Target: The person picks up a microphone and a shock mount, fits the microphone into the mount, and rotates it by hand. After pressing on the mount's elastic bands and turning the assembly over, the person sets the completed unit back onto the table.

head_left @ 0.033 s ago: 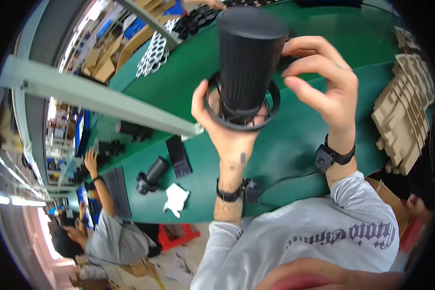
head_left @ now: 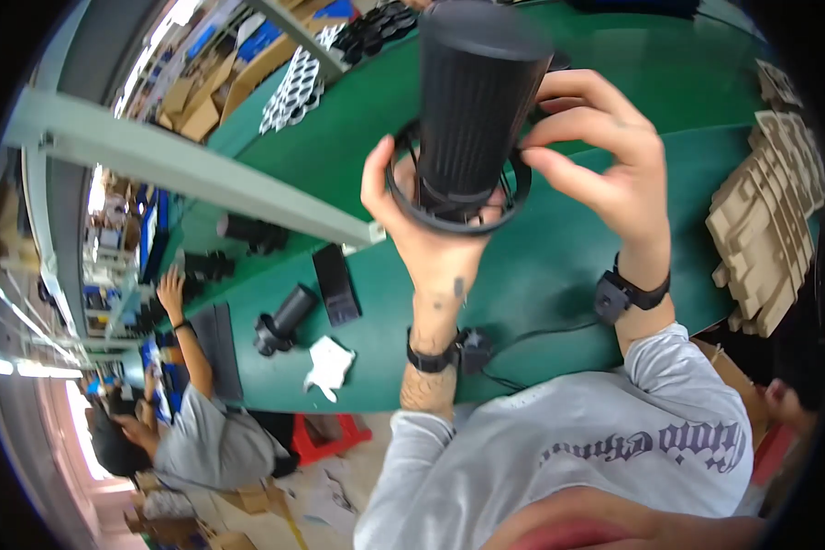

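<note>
One black mesh-sided cylinder (head_left: 481, 110) stands within one ring frame (head_left: 449, 223), seemingly seated; what remains is unclear; the left hand (head_left: 437, 255) cups the frame beneath the cylinder; the right hand's (head_left: 619, 151) thumb and forefinger nearly meet beside it, any grip indistinguishable; at least three black cylindrical devices (head_left: 295, 308) lie left of it.

A green table (head_left: 568, 257) carries a black cylinder (head_left: 293, 310) and white scrap (head_left: 329, 364).
</note>
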Demonstrator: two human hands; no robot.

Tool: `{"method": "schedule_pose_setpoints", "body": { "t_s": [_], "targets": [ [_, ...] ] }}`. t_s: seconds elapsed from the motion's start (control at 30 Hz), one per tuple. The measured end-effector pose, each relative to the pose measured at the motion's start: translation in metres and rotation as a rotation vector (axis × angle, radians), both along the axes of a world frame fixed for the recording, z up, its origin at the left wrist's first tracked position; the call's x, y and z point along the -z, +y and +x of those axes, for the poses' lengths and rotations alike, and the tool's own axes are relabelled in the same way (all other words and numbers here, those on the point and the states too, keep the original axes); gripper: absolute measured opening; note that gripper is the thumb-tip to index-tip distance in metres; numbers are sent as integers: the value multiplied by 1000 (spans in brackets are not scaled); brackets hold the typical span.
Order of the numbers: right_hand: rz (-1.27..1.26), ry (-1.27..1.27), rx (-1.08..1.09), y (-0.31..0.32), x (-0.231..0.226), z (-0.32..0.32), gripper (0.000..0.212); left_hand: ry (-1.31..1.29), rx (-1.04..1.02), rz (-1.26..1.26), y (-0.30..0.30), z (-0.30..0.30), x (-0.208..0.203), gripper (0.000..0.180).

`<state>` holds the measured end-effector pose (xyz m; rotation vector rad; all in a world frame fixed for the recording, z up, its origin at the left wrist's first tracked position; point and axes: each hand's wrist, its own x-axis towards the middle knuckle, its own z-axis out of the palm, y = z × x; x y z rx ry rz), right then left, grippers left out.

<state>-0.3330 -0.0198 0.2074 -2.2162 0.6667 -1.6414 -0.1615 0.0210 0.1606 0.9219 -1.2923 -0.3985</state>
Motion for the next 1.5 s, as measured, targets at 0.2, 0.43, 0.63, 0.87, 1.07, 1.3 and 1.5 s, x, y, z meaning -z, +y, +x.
{"method": "schedule_pose_setpoints", "body": {
  "t_s": [0.2,0.43,0.63,0.87,1.07,1.3,1.5],
  "targets": [
    [24,190,-29,-7,14,15,14,-61,21,57,-6,14,7,98],
    [237,52,-37,-1,19,28,20,-204,-168,-54,-4,24,14,89],
    [543,-70,-220,5,24,32,17,-216,-214,-397,-13,28,16,82],
    [412,134,-96,13,15,37,17,-294,-239,-280,-13,31,18,82],
    [584,-149,-323,7,31,49,11,-125,-232,-147,-10,20,9,89],
    [692,-302,-460,22,23,55,11,-138,-215,-199,-3,18,3,93],
    [817,-377,-539,26,24,49,10,-113,-172,-224,0,17,5,95]
  ]
}}
